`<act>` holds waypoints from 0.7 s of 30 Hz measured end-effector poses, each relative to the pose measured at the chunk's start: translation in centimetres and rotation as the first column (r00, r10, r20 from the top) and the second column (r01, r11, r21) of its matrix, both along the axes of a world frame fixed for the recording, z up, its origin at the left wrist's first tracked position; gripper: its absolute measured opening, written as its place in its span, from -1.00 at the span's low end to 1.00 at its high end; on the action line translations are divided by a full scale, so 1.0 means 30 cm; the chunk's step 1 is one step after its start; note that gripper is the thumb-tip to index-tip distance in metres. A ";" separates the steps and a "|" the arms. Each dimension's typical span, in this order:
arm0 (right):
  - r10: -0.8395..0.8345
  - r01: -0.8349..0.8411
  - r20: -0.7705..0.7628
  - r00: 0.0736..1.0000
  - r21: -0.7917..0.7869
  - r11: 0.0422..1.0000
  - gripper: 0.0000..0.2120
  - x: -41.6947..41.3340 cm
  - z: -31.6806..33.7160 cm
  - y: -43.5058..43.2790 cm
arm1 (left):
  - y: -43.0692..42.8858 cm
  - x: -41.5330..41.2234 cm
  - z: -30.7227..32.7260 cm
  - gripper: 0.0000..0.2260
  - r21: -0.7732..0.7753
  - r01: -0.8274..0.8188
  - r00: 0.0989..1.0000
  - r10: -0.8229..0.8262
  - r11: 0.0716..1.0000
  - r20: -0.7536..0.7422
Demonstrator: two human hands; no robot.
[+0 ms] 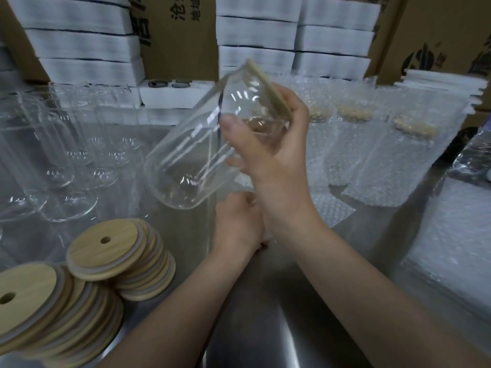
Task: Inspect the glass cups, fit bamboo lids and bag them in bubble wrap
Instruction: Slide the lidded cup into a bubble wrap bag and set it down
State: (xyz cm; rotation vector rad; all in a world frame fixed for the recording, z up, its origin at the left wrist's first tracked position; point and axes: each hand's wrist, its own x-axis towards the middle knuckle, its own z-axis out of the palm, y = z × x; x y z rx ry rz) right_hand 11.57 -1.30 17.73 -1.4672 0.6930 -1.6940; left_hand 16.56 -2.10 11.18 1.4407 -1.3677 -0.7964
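Bamboo lids, stacked at 8 o'clock. Empty cups, stood at 9 o'clock. Left hand, at 6 o'clock of the glass cup, finger state untellable. Cup lidded, tilted, held aloft at centre, right hand fingers curled round it. Bagged cups, laid at 3 o'clock

A clear, colourless glass cup is seen capped with a pale tan bamboo lid. The stacked lids are shown in honey-tan with fine wood grain, each edged by a greyish-white ring. The desk is rendered in dull steel grey. The bubble-wrap bags are marked by a translucent white pattern of small round bubbles, with beige patches showing through near their tops. White foam sheets are parted by thin dark lines. The cardboard boxes are brown, printed with black characters.
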 end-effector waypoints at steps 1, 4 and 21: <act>0.061 -0.070 0.090 0.994 0.094 0.993 -0.39 -0.013 -0.007 0.000 | -0.006 0.007 -0.004 -0.70 0.006 -0.017 0.999 0.016 1.000 0.042; 0.101 -0.154 0.246 0.964 0.209 0.966 -0.32 -0.067 -0.024 -0.006 | -0.019 0.002 -0.013 -0.60 0.061 -0.024 0.996 0.029 0.998 -0.080; 0.023 -0.050 0.131 0.991 0.210 0.976 -0.34 -0.218 0.002 -0.072 | -0.057 0.029 -0.013 -0.69 0.193 -0.057 0.879 0.141 0.979 -0.456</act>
